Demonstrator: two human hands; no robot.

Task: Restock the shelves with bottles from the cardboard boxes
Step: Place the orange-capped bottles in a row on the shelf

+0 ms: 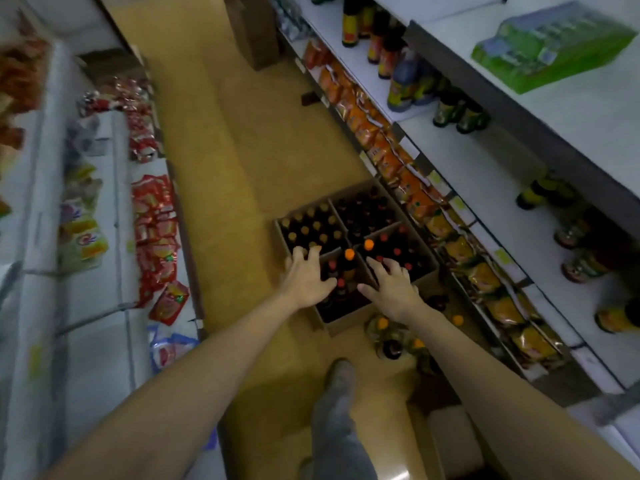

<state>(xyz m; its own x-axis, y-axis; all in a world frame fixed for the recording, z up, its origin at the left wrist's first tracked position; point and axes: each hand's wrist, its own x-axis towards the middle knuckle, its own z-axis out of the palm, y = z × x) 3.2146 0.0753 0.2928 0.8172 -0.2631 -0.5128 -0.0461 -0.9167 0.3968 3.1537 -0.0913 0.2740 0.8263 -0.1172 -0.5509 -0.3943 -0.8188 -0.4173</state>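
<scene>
Both arms reach down over four open boxes set together on the yellow floor of a shop aisle, hard against the foot of the right-hand shelves. The left hand hovers over the near box, its fingers spread and only loosely bent, holding nothing; whether they touch the cardboard edge below cannot be told. The right hand is just beside it, fingers likewise splayed and empty, above the divider between the near box and the right one. The boxes hold dark bottles standing upright: yellowish caps in the far left box, red caps to the right, and two orange caps between the hands. More bottles sit on the floor near the right wrist. The right shelves carry a few bottles, orange packets along the lowest row and a green pack up top. Red packets fill the left shelving. A grey-trousered leg and shoe show below.
</scene>
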